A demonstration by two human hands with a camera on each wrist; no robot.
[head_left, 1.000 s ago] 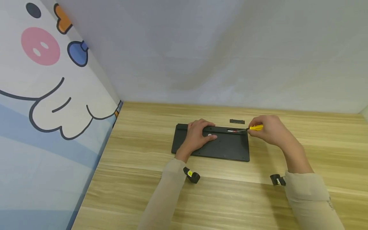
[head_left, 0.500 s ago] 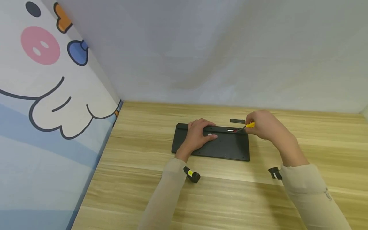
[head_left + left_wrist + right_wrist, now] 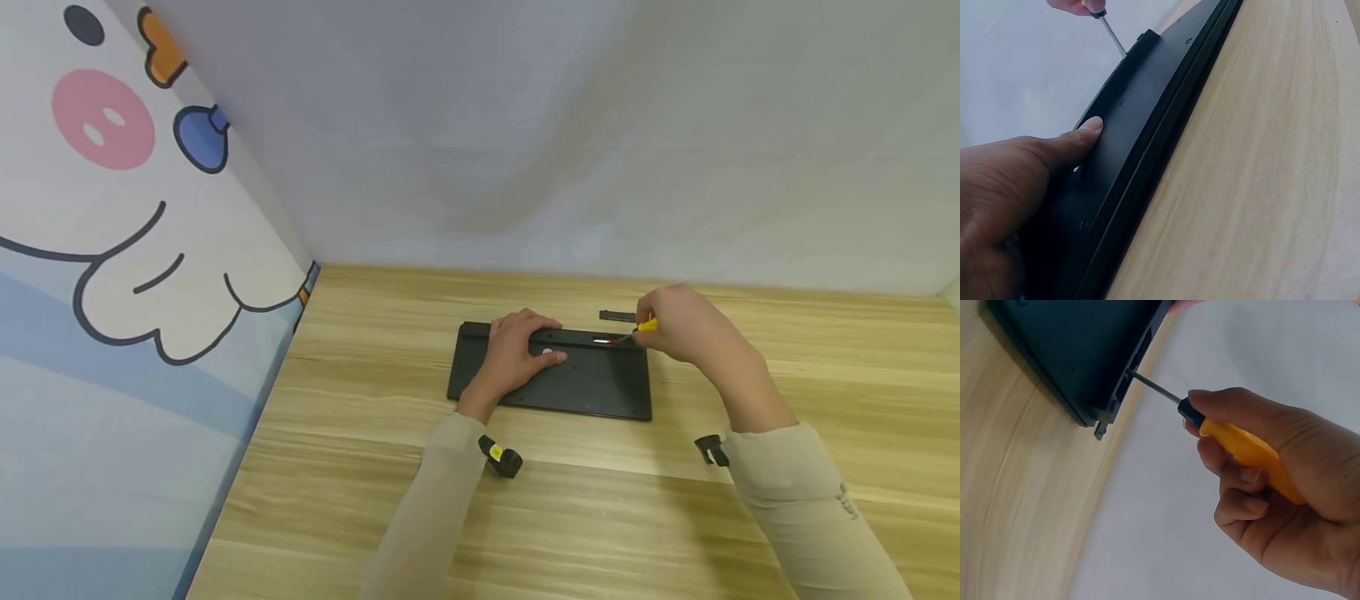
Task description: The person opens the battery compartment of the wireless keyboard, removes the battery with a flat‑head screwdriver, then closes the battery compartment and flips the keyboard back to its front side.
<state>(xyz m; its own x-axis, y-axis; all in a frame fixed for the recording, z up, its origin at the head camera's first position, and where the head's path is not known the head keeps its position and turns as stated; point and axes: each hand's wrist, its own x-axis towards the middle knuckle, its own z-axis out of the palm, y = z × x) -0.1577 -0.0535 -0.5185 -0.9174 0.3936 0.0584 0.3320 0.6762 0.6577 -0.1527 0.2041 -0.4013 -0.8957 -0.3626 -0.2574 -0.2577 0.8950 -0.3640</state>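
A black keyboard [image 3: 600, 383] lies underside up on the wooden table. My left hand [image 3: 513, 354] holds it left of the middle, fingers over the far edge and thumb [image 3: 1090, 125] spread on the back panel. A narrow slot [image 3: 604, 340] near the far right corner is uncovered, with a small white-and-red piece like a battery inside. My right hand [image 3: 697, 325] grips a screwdriver [image 3: 1244, 450] by its yellow handle. In the right wrist view the metal tip reaches into the slot. How the tip touches the piece inside is too small to tell.
A small black cover [image 3: 617, 316] lies on the table [image 3: 375, 350] just beyond the keyboard, close to my right fingers. A pale wall [image 3: 525, 167] rises behind the table's far edge. At the left stands a printed cartoon panel [image 3: 187, 283].
My right hand has shifted slightly left and away from me, its grip turning over the screwdriver so less of the handle shows. The left hand and keyboard have stayed put.
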